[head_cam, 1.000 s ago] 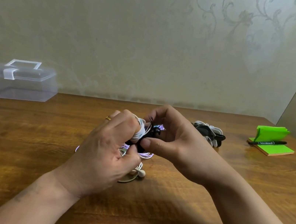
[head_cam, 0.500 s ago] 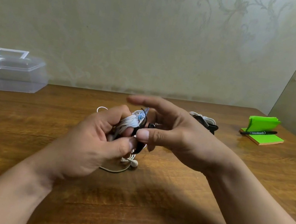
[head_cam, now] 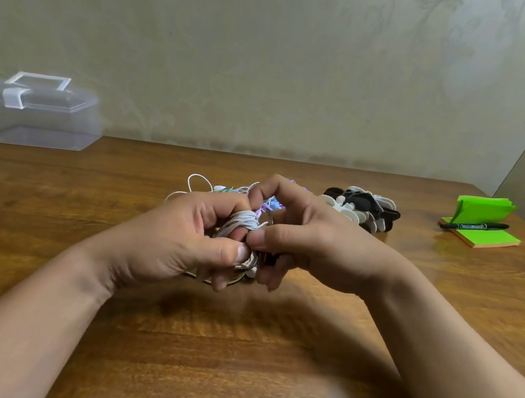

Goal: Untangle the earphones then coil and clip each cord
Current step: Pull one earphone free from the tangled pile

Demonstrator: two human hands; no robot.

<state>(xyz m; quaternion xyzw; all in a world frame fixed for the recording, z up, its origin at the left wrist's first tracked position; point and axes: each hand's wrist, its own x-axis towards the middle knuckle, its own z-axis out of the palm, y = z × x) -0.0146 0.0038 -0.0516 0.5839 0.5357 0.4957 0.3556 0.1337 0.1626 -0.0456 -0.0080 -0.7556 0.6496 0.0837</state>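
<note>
Right hand (head_cam: pixel 309 240) has closed in since half a second ago: the index is curled now, and thumb and fingers pinch the black clip (head_cam: pixel 270 259) against the white earphone coil (head_cam: pixel 241 224). Left hand (head_cam: pixel 177 247) grips that coil just above mid-bench (head_cam: pixel 230 348). My read: keep the turns bunched and seat the clip across all strands before releasing. Remaining tangle (head_cam: pixel 221 189) sits at 12 o'clock.

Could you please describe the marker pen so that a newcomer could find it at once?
At the far right of the wooden table lies a green sticky-note pad. The marker pen rests across it: slim and black, unlike the chunky black-and-white clips nearby.
</note>
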